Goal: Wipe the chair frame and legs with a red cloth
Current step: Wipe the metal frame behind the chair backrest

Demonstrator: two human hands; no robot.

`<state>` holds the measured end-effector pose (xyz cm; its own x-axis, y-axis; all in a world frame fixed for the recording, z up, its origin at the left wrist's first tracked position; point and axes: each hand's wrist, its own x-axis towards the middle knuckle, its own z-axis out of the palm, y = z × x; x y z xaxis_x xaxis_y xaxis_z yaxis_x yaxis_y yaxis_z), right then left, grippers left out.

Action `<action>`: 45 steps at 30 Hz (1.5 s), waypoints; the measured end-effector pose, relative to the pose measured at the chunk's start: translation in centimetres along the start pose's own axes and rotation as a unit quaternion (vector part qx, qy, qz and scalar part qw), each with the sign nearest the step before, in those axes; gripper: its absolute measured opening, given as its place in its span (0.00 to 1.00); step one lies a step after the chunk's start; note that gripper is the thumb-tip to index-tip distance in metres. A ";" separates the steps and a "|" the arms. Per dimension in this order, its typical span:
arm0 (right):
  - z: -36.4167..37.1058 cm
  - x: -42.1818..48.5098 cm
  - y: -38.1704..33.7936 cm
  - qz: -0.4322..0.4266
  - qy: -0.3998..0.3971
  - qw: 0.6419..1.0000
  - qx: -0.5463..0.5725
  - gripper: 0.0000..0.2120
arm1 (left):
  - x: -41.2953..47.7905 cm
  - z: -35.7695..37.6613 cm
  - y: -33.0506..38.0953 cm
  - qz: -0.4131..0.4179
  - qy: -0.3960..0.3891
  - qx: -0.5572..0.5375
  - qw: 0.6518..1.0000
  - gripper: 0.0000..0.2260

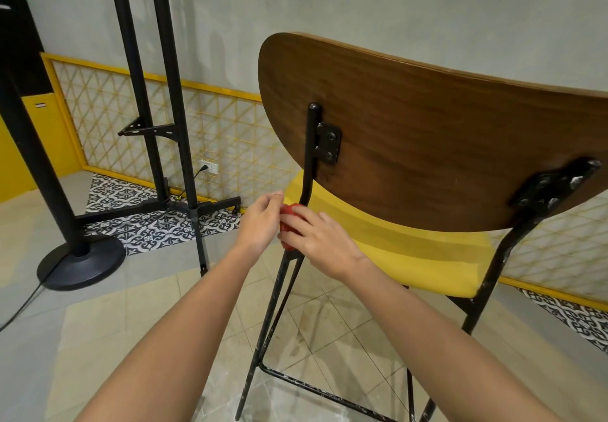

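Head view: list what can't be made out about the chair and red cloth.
All in the head view:
- The red cloth: mostly covered by the left hand and right hand; its size and fold are hidden.
- The backrest: right end cut off by the right edge.
- The right rear leg: foot cut off by the bottom edge.
- The seat: far side hidden behind the backrest.

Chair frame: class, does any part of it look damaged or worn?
Yes. The black metal chair frame has chipped paint: pale patches on the right backrest bracket and white flecks along the left rear leg and lower crossbar.
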<state>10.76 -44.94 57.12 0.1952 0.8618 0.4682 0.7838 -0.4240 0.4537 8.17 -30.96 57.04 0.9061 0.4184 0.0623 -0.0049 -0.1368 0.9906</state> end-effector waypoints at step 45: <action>1.5 -2.0 -3.3 0.279 0.097 0.940 0.173 0.36 | -0.3 -0.8 0.8 -0.026 -0.041 -0.011 0.999 0.17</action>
<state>8.64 -44.84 53.52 0.5482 0.4509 0.7044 0.7423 -0.6503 -0.1615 7.59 -30.48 57.87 0.9369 0.3496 0.0011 0.0351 -0.0972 0.9946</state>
